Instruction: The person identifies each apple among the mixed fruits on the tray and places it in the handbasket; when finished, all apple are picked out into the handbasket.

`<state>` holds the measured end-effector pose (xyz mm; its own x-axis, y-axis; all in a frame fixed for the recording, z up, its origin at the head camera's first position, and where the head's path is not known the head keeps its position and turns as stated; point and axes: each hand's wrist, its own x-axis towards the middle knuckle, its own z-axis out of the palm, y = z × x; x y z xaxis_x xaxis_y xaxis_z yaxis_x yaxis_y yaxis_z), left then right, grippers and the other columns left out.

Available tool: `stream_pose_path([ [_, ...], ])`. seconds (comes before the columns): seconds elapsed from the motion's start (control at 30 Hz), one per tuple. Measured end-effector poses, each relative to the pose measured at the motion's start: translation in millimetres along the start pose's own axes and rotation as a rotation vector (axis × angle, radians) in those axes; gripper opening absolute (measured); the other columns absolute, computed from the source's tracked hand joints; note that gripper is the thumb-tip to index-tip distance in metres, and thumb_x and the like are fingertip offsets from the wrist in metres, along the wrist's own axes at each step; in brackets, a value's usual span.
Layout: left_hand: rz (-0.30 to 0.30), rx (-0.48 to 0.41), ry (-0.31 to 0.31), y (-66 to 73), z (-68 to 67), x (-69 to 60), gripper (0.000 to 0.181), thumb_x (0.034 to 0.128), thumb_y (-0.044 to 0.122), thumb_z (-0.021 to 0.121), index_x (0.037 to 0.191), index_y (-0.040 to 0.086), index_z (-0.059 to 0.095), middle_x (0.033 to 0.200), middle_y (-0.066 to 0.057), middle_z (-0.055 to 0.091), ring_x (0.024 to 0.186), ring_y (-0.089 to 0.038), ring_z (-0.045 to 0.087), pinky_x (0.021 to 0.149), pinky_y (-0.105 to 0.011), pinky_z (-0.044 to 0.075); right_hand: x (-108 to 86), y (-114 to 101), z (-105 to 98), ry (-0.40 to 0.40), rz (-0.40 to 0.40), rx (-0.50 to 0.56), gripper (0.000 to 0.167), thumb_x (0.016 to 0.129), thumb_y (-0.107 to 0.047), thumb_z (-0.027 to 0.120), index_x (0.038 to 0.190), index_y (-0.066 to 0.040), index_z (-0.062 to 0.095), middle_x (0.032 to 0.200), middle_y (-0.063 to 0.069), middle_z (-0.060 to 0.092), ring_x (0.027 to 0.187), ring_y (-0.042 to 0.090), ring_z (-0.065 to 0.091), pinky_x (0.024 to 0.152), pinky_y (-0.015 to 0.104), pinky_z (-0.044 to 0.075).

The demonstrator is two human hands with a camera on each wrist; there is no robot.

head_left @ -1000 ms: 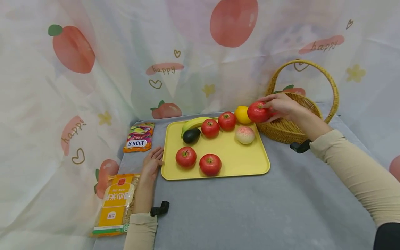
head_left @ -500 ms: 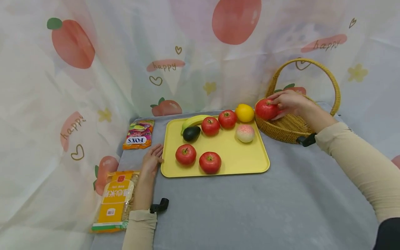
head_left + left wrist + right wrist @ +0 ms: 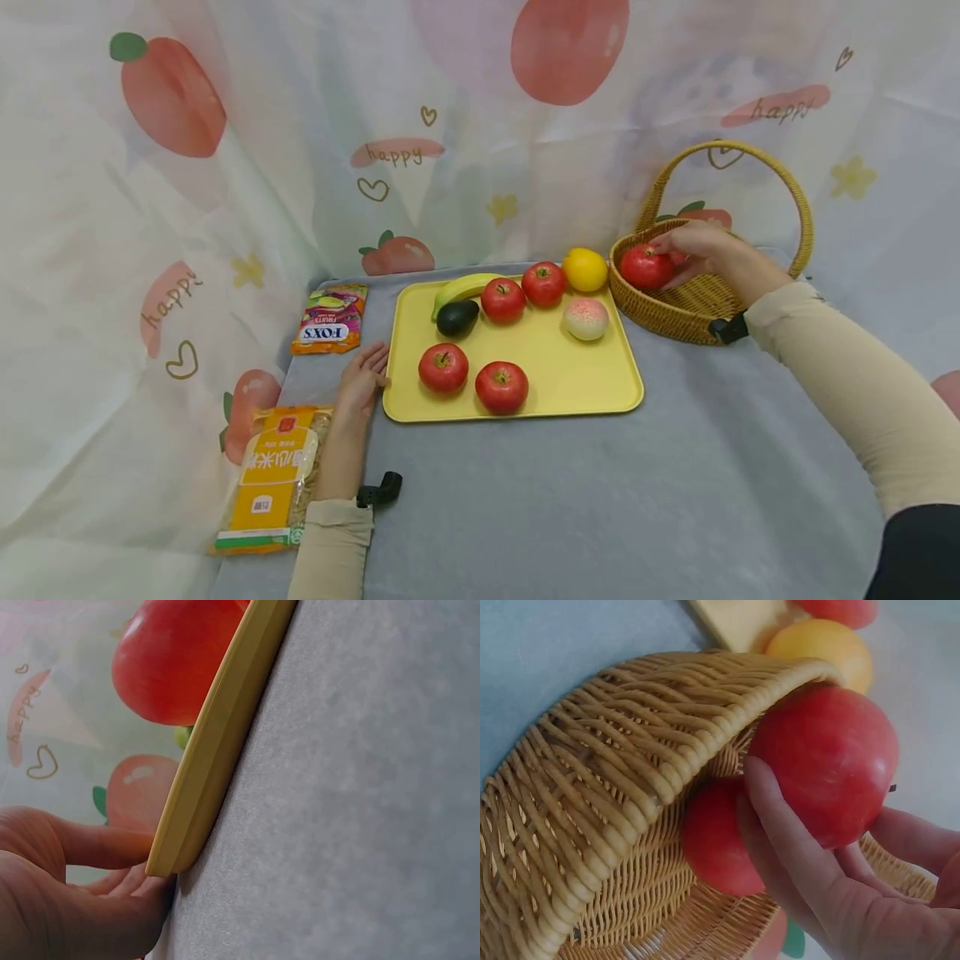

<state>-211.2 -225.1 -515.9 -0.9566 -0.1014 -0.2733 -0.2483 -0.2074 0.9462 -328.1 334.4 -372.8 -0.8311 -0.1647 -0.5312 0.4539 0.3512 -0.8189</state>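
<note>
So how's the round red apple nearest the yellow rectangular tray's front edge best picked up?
Probably by its rounded sides, from above and slightly right: the round red apple sits stem end up, with bare yellow rectangular tray to its right and a neighbouring red apple close on its left.

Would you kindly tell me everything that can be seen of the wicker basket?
The wicker basket is golden brown, woven of what looks like rattan or cane, with a rounded body, low walls, a thick rim and one tall arched handle. It stands upright on the grey cloth, just right of the yellow tray; whether they touch is unclear. The right hand holds a red apple at its opening, and the right wrist view shows a second red apple inside, partly behind the fingers.
</note>
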Motion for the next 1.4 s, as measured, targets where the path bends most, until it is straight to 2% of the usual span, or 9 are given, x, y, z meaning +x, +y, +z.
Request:
stream_pose_path([
  [0.27, 0.002, -0.002, 0.002, -1.7, 0.0, 0.9, 0.083, 0.0789, -0.032, 0.036, 0.158, -0.008, 0.031, 0.162, -0.026, 0.039, 0.151, -0.034, 0.037, 0.124, -0.038, 0.029, 12.2, 10, 6, 0.087, -0.028, -0.067, 0.060, 0.109, -0.010, 0.043, 0.163, 0.005, 0.020, 0.167, 0.035, 0.002, 0.141, 0.055, 0.032, 0.086, 0.054, 0.061],
  [0.47, -0.002, 0.003, 0.004, -2.1, 0.1, 1.0, 0.084, 0.0783, -0.032, 0.036, 0.158, -0.007, 0.031, 0.162, -0.025, 0.039, 0.151, -0.034, 0.037, 0.124, -0.039, 0.030, 21.6, 21, 9, 0.153, -0.059, -0.109, 0.057, 0.108, -0.010, 0.046, 0.160, 0.005, 0.029, 0.161, 0.036, 0.022, 0.113, 0.042, 0.058, 0.078, 0.051, 0.064],
  [0.6, -0.010, 0.000, 0.004, -1.0, 1.3, 0.2, 0.084, 0.0787, -0.032, 0.037, 0.158, -0.006, 0.032, 0.162, -0.024, 0.039, 0.151, -0.033, 0.038, 0.124, -0.038, 0.030, 26.2, 24, 11, 0.194, -0.062, -0.096, 0.054, 0.108, -0.009, 0.048, 0.158, 0.005, 0.034, 0.157, 0.034, 0.030, 0.098, 0.034, 0.066, 0.079, 0.054, 0.063],
  [0.73, -0.007, -0.010, 0.005, -0.5, 2.2, -0.6, 0.083, 0.0786, -0.032, 0.036, 0.158, -0.007, 0.032, 0.162, -0.025, 0.039, 0.151, -0.033, 0.037, 0.124, -0.039, 0.030, 30.8, 24, 10, 0.199, -0.047, -0.083, 0.054, 0.108, -0.009, 0.048, 0.158, 0.004, 0.034, 0.158, 0.036, 0.028, 0.100, 0.037, 0.065, 0.081, 0.056, 0.062],
  [0.9, -0.004, -0.012, 0.012, 0.0, 0.9, -1.0, 0.083, 0.0784, -0.032, 0.036, 0.158, -0.008, 0.032, 0.161, -0.025, 0.039, 0.151, -0.034, 0.038, 0.124, -0.040, 0.030, 34.4, 23, 7, 0.169, -0.039, -0.092, 0.055, 0.108, -0.008, 0.047, 0.160, 0.003, 0.032, 0.162, 0.035, 0.024, 0.125, 0.050, 0.055, 0.085, 0.056, 0.060],
  [1.0, -0.005, -0.004, 0.013, 0.1, 0.9, -0.2, 0.083, 0.0786, -0.031, 0.037, 0.158, -0.007, 0.033, 0.161, -0.024, 0.040, 0.151, -0.033, 0.038, 0.124, -0.039, 0.030, 33.6, 25, 5, 0.168, -0.044, -0.099, 0.055, 0.108, -0.007, 0.048, 0.160, 0.004, 0.033, 0.161, 0.034, 0.027, 0.126, 0.048, 0.056, 0.087, 0.057, 0.060],
  [1.13, -0.007, -0.002, 0.017, 0.1, 0.7, 1.1, 0.083, 0.0785, -0.031, 0.038, 0.157, -0.006, 0.035, 0.161, -0.022, 0.042, 0.150, -0.031, 0.039, 0.124, -0.038, 0.031, 30.8, 27, 6, 0.257, -0.082, -0.101, 0.052, 0.105, -0.009, 0.058, 0.152, 0.007, 0.045, 0.139, 0.033, 0.048, 0.096, 0.034, 0.072, 0.082, 0.057, 0.061],
  [1.23, -0.007, -0.002, 0.016, 0.1, 0.3, 1.5, 0.083, 0.0783, -0.032, 0.038, 0.157, -0.005, 0.035, 0.161, -0.022, 0.041, 0.150, -0.031, 0.039, 0.123, -0.039, 0.032, 29.1, 28, 8, 0.334, -0.110, -0.093, 0.049, 0.101, -0.012, 0.067, 0.143, 0.010, 0.053, 0.115, 0.022, 0.059, 0.078, 0.030, 0.075, 0.077, 0.057, 0.062],
  [1.4, -0.010, -0.005, 0.011, -1.1, -0.4, 2.0, 0.083, 0.0787, -0.032, 0.037, 0.158, -0.006, 0.033, 0.162, -0.024, 0.040, 0.151, -0.033, 0.038, 0.124, -0.040, 0.031, 27.7, 26, 11, 0.396, -0.121, -0.103, 0.047, 0.097, -0.014, 0.073, 0.135, 0.010, 0.059, 0.095, 0.013, 0.065, 0.074, 0.030, 0.076, 0.075, 0.054, 0.063],
])
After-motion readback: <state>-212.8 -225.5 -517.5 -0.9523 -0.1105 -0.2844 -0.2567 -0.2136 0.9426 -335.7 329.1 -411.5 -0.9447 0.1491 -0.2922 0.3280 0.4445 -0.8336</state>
